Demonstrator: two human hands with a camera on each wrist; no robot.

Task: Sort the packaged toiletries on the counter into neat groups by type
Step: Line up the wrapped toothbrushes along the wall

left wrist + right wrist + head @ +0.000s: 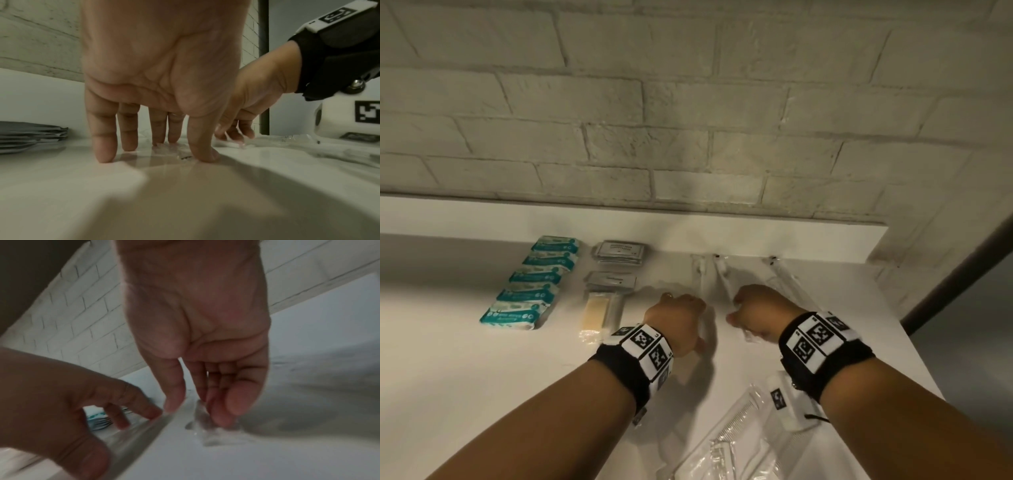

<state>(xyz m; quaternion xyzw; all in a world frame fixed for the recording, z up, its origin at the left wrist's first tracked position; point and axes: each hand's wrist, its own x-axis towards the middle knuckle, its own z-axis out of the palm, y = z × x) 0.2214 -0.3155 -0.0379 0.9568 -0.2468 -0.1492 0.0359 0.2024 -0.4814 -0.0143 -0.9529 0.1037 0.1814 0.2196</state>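
Observation:
Several long narrow clear packs [725, 278] lie side by side on the white counter [482, 377], near the back ledge. My left hand [681, 318] stands over the leftmost pack, fingers straight down; its fingertips [103, 155] press the counter and a clear wrapper [170, 151]. My right hand [760, 311] is just to the right. Its fingertips [221, 418] rest on the crinkled end of a clear pack [213, 436], and I cannot see a pinch. To the left, teal packets [530, 284] form a column. Grey sachets [619, 251] sit in two stacks, with a yellow bar pack [599, 311] below them.
Clear packs holding white combs [736, 431] lie loose at the front right, under my right forearm. A raised ledge [619, 219] and a brick wall close off the back. The counter's right edge [917, 363] runs close to my right wrist.

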